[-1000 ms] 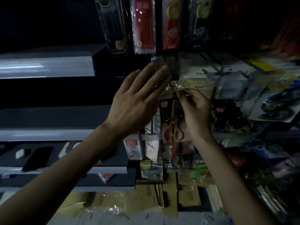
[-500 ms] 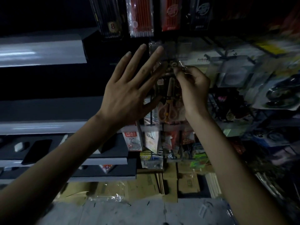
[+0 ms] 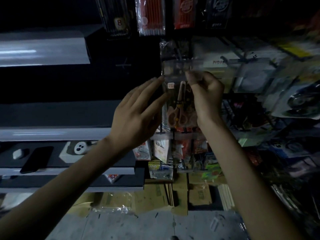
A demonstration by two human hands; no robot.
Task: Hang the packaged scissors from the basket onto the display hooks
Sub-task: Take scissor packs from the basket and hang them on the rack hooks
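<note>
While my right hand (image 3: 206,97) pinched the top of the scissors pack (image 3: 178,108) between thumb and curled fingers, my left hand (image 3: 136,115) was spread, its straight fingertips touching the pack's left edge. The pack hung upright before the rack, handles down, below the red pencil packs (image 3: 150,16). I could not tell whether it sat on a hook.

Right hand (image 3: 207,97): pinches top of scissors pack (image 3: 178,99).
Left hand (image 3: 136,115): fingers straight, touching pack's left edge.
Rack (image 3: 242,58): dim, blurred.
</note>
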